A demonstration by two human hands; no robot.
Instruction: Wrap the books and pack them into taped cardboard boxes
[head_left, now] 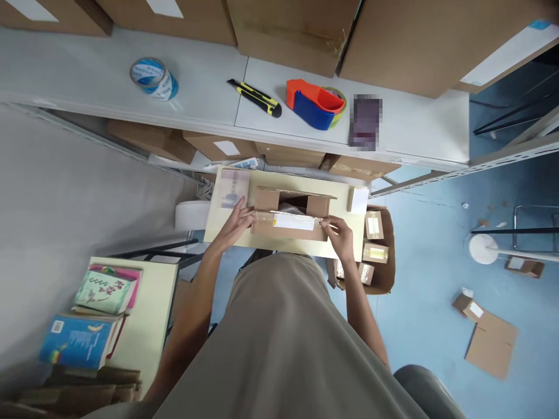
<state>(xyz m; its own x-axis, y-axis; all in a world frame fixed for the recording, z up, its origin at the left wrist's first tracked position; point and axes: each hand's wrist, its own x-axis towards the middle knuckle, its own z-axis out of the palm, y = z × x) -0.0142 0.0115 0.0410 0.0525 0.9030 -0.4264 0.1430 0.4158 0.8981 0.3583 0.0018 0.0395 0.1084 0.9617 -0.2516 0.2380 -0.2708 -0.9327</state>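
On the pale yellow table in front of me sits a small cardboard box with its top flaps partly raised. A white label and shiny clear tape run along its near edge, and something greyish shows in the opening. My left hand rests against the box's left end with fingers stretched out and apart. At the right end, my right hand has thumb and fingers closed on the box's near upper corner, by the tape. Whether it pinches the tape or the cardboard is too small to tell.
A shelf above holds a tape roll, a utility knife, an orange-and-blue tape dispenser and large cartons. Right of the table, an open carton contains small boxes. Books lie on a side table; flattened cardboard is on the floor.
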